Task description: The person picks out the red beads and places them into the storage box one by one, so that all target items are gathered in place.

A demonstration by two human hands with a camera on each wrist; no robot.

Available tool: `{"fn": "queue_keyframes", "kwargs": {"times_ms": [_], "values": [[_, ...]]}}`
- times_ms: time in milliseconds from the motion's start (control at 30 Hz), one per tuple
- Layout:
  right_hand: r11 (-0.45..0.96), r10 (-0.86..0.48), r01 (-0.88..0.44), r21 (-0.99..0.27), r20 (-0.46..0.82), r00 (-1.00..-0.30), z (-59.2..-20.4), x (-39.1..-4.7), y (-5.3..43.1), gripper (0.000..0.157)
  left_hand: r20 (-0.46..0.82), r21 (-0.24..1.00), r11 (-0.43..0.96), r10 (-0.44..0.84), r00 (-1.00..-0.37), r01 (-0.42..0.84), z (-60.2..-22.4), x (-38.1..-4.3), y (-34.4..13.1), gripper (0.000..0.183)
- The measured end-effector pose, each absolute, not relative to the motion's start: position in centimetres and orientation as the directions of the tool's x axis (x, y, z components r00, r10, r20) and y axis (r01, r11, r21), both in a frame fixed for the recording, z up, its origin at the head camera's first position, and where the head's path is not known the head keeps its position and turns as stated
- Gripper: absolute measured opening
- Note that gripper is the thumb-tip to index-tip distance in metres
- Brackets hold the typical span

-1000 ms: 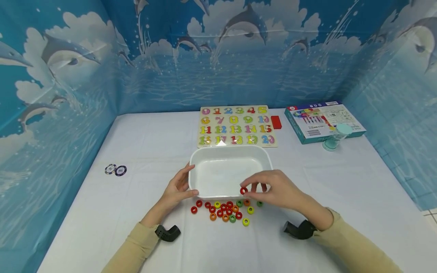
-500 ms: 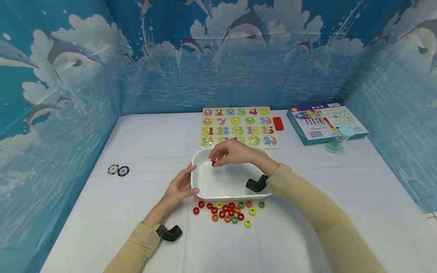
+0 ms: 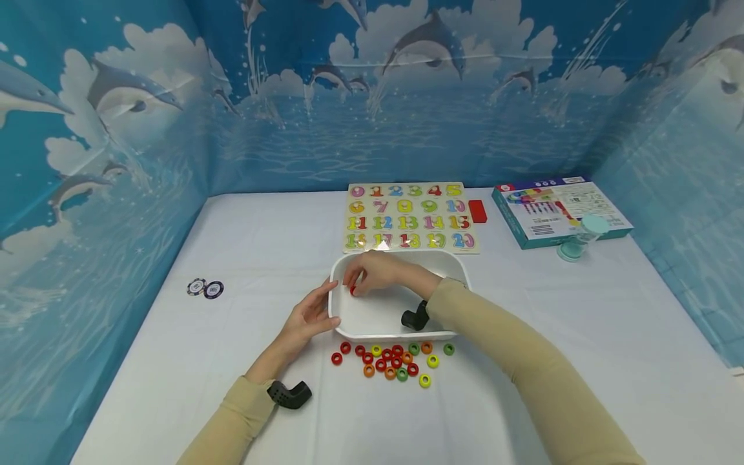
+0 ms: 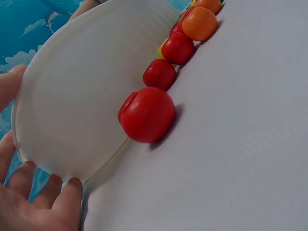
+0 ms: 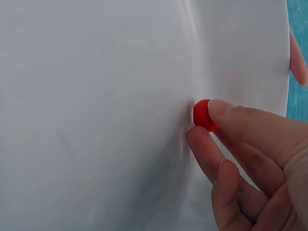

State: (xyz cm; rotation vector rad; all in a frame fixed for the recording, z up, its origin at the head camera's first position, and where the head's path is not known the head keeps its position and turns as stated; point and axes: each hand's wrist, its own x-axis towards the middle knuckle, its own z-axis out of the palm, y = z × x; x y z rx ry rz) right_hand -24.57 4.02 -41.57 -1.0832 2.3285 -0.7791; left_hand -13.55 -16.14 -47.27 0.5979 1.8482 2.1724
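A white rectangular tray [image 3: 372,318] with a raised rim stands in the middle of the table. My left hand [image 3: 306,318] holds its left end, thumb and fingers at the rim. Inside the tray, toward its left side, my right hand [image 3: 378,271] pinches a red ring bead [image 5: 202,115] between thumb and fingers. The right wrist view has this bead low by the tray's wall. Several loose ring beads [image 3: 380,365] in red, orange, yellow and green lie along the tray's front edge; in the left wrist view the nearest red bead [image 4: 148,115] sits close beside the tray.
Behind the tray lies a number puzzle board [image 3: 413,216] with a red block [image 3: 477,211] at its right. A flat box [image 3: 560,208] and a small sandglass [image 3: 583,237] are at the back right. Two round chips [image 3: 205,288] lie on the left of the white cloth [image 3: 261,232].
My right hand has carried the red bead from the tray's front right edge across to its left side and lowered it. The left hand stays at the tray's left end.
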Motion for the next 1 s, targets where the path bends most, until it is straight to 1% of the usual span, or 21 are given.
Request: {"fn": "queue_keyframes", "kwargs": {"times_ms": [167, 333, 467, 600, 767, 867, 1000], "values": [[0.559, -0.777, -0.546, -0.624, -0.165, -0.607, -40.9, -24.3, 4.3, 0.021, 0.153, 0.981, -0.178, 0.424, -0.892, 0.084, -47.2, -13.5, -16.0, 0.066], [0.572, -0.764, -0.563, -0.597, -0.138, -0.631, -37.8, -23.4, 6.2, 0.03, 0.133, 0.984, -0.163, 0.422, -0.897, 0.069, -47.1, -13.5, -16.0, 0.067], [0.541, -0.765, -0.578, -0.611, -0.073, -0.639, -35.1, -21.2, 9.2, 0.031, 0.121, 0.986, -0.154, 0.413, -0.903, 0.062, -47.0, -13.5, -16.0, 0.067], [0.491, -0.75, -0.573, -0.656, 0.017, -0.661, -34.1, -17.7, 12.4, 0.026, 0.115, 0.987, -0.15, 0.409, -0.905, 0.057, -47.1, -13.5, -16.1, 0.067], [0.429, -0.712, -0.527, -0.734, 0.085, -0.697, -35.5, -12.9, 14.8, 0.024, 0.112, 0.987, -0.154, 0.407, -0.907, 0.053, -47.1, -13.6, -16.0, 0.066], [0.406, -0.685, -0.498, -0.766, 0.106, -0.721, -37.9, -10.4, 15.4, 0.021, 0.108, 0.987, -0.154, 0.407, -0.907, 0.049, -47.0, -13.6, -15.9, 0.065], [0.411, -0.646, -0.5, -0.762, 0.143, -0.75, -41.5, -7.8, 15.3, 0.02, 0.095, 0.989, -0.144, 0.401, -0.911, 0.04, -47.0, -13.4, -16.0, 0.065]]}}
